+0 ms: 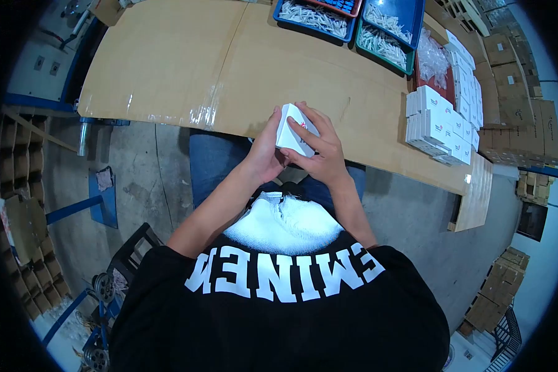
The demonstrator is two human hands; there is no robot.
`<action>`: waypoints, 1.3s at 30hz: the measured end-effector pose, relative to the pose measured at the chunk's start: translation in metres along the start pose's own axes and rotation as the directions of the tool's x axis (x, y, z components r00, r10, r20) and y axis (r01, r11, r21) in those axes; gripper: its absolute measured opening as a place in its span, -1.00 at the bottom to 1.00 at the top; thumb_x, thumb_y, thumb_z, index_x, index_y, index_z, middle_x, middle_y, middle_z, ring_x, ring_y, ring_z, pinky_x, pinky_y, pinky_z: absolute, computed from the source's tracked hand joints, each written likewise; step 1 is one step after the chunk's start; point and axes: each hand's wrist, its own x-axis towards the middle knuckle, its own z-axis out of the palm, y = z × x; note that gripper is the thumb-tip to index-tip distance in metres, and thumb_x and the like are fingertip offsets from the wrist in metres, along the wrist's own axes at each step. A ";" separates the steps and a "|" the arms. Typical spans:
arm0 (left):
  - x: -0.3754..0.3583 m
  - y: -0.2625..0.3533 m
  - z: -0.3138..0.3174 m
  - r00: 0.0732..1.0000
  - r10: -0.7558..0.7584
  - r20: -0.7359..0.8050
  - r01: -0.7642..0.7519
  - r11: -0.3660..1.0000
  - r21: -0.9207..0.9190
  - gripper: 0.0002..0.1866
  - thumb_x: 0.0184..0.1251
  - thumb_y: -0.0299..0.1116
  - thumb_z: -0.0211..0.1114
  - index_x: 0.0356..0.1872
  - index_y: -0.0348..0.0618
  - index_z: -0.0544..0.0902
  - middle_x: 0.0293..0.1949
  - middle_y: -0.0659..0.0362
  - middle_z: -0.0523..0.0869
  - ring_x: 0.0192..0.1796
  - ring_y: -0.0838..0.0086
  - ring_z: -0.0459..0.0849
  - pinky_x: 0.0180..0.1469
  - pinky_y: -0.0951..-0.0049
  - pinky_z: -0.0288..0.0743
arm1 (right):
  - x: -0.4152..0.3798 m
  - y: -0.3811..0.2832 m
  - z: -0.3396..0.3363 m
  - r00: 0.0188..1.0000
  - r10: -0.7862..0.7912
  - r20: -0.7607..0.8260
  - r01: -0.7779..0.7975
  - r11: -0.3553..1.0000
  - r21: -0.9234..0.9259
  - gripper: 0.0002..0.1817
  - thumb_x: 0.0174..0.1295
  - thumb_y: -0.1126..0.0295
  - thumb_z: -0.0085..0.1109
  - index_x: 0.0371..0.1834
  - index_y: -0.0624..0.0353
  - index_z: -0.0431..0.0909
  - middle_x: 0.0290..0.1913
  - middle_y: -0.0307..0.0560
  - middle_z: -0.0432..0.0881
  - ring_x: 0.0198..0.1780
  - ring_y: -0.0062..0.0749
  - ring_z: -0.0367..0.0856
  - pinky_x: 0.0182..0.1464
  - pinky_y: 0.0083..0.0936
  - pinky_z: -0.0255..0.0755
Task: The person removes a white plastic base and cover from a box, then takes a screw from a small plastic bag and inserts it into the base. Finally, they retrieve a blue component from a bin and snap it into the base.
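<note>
A small white box [296, 131] with a red mark is held between both hands near the table's front edge. My left hand [266, 147] is closed around the box's left side. On the right side and top, my right hand [319, 144] grips it with bent fingers. The box is tilted, and its lower part is partly hidden by the fingers.
Cardboard covers the table [167, 62]. Blue trays [313, 22] and a green tray [384, 51] of small white pieces stand at the back right. Stacked white boxes [437, 127] are on the right, beside a red tray [437, 88] with clear plastic bags.
</note>
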 end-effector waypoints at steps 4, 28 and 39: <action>-0.003 0.003 0.006 1.000 0.021 -0.006 -0.021 1.000 0.009 -0.33 0.73 0.24 -0.30 0.63 0.16 0.29 0.40 0.19 0.50 0.39 0.37 0.54 0.37 0.28 0.52 | 0.000 0.000 0.001 1.000 -0.012 0.004 0.013 1.000 -0.022 -0.32 -0.05 0.24 0.67 0.27 -0.03 0.74 0.41 0.13 0.56 0.36 0.11 0.56 0.35 -0.09 0.48; -0.003 -0.004 -0.006 0.998 0.001 -0.068 0.002 0.999 0.048 -0.34 0.73 0.21 -0.25 0.60 0.09 0.34 0.37 0.16 0.54 0.37 0.33 0.56 0.37 0.23 0.51 | -0.005 0.003 0.001 0.994 0.059 0.089 -0.067 0.994 0.091 -0.34 0.03 0.27 0.64 0.30 -0.08 0.73 0.47 0.01 0.55 0.43 0.05 0.51 0.42 -0.15 0.41; -0.003 -0.004 -0.003 0.997 0.010 -0.071 -0.013 0.999 -0.033 -0.40 0.72 0.19 -0.16 0.46 0.02 0.45 0.23 0.19 0.64 0.22 0.43 0.67 0.20 0.33 0.64 | 0.001 -0.007 -0.006 0.970 0.158 0.185 -0.178 0.979 0.097 -0.35 0.04 0.37 0.63 0.31 -0.07 0.72 0.47 0.05 0.53 0.47 0.02 0.47 0.43 -0.18 0.40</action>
